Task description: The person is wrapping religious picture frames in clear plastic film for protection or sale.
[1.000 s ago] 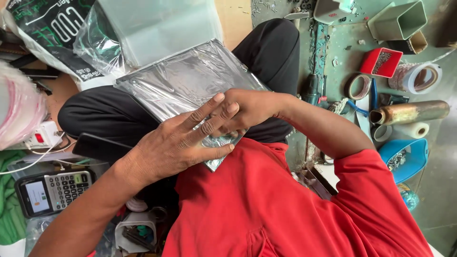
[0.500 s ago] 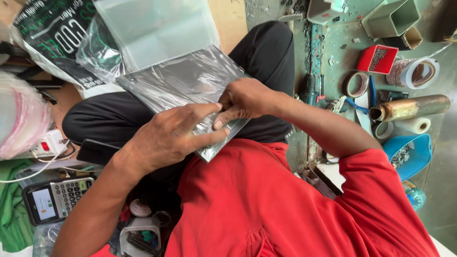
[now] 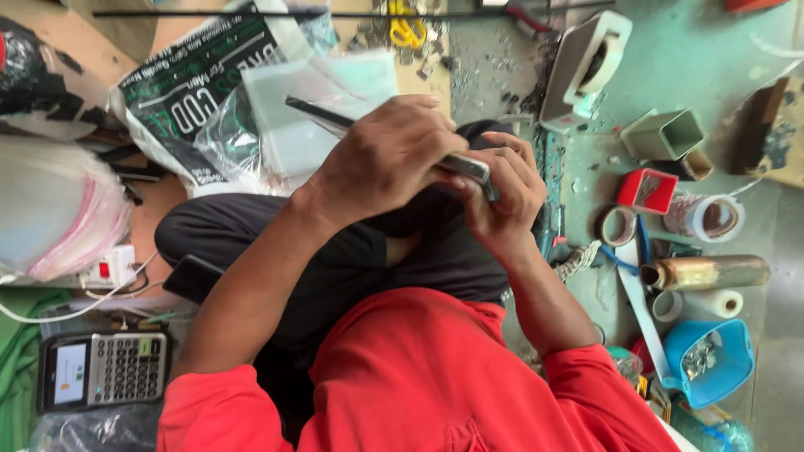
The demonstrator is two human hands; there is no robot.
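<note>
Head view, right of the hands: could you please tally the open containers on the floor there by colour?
Red box: 1
Green box: 1
Blue tub: 1
Total: 3

Head-worn view, close, straight down

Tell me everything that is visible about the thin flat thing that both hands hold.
The flat packet is seen edge-on, so it looks like a thin dark strip with a shiny silver edge, perhaps wrapped in clear plastic. It runs slanted from upper left to lower right above the lap. The left hand covers its middle, and the right hand pinches its lower end. Its face is hidden.
</note>
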